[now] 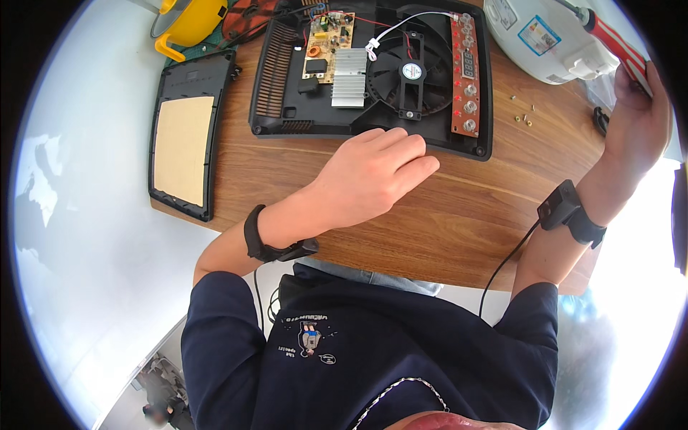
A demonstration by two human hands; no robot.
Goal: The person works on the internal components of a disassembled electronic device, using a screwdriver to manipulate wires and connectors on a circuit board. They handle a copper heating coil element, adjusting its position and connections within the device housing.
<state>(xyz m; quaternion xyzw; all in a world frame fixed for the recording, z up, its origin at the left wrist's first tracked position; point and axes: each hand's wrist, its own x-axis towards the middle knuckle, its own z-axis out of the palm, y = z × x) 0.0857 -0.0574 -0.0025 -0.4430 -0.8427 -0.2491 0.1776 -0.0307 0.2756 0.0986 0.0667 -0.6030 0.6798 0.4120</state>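
Note:
An opened induction cooker base (373, 133), a black plastic shell, lies on the table. In it sit a circuit board (322, 36), a finned silver heatsink (349, 80), a round black fan (383, 75) and a red control board (467, 79) with a small display. Just in front of the shell's near edge is my left hand (376, 172), its fingers curled closed; whatever they may hold is hidden. At the far right, my right hand (645, 115) is closed around the red-and-white handle of a screwdriver (620, 49), whose shaft points up and left.
A black cover with a beige panel (185, 147) lies at the left. Small screws (523, 118) are scattered on the wooden table (459, 215) right of the shell. A white appliance (545, 36) stands at the back right, a yellow pot (188, 29) at the back left.

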